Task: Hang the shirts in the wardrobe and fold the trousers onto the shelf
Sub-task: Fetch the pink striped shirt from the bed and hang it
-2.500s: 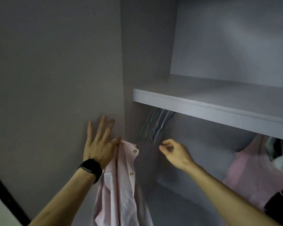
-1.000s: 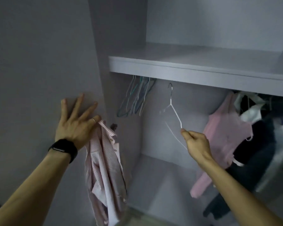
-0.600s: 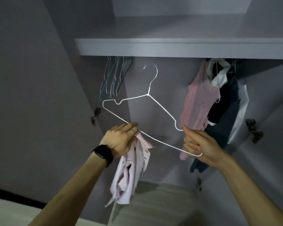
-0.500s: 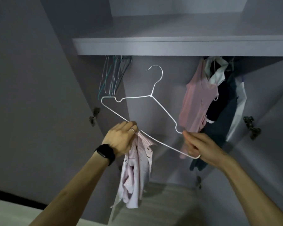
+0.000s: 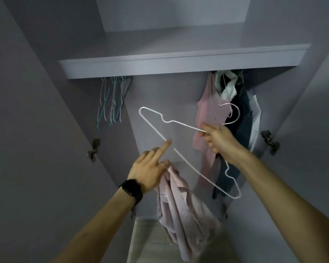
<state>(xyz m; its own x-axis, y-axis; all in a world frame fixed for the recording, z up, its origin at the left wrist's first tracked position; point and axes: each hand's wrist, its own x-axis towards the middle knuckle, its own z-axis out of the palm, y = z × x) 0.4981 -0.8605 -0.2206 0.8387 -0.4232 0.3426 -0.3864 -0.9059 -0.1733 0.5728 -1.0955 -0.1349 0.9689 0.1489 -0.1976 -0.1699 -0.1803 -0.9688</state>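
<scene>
the thumb and fingertips (image 5: pixel 207 127) of the right hand (image 5: pixel 220 139) are closed in a pinch on the white wire hanger (image 5: pixel 180 123) just below its neck, with the lower fingers curled under. the hanger is held in the air, tipped over sideways: its hook curves up to the right of the hand, one shoulder points up and left, and the other hangs down past the right wrist. the left hand (image 5: pixel 149 168) has its index finger (image 5: pixel 164 148) straight, with the tip at the hanger's long bottom wire; whether it touches or is just beside, i cannot tell. the other fingers are curled round the collar of the pink striped shirt (image 5: pixel 179 205), which hangs bunched below the hand, under the hanger and not on it. a black band (image 5: pixel 131 189) sits on the left wrist. behind the hands the wardrobe (image 5: pixel 165 95) stands open. right behind the hook and the right hand hang a pink sleeveless top (image 5: pixel 207 111) and dark garments (image 5: pixel 242 118) with a white one (image 5: pixel 254 114) beside them, all crowded at the right end under the shelf (image 5: pixel 179 66). at the left end a bunch of bare wire hangers (image 5: pixel 110 103) hangs close together, well apart from the clothes. a metal hinge (image 5: pixel 94 149) shows on the left side and another (image 5: pixel 270 142) on the right. a pale floor (image 5: pixel 146 242) lies below the shirt.
</scene>
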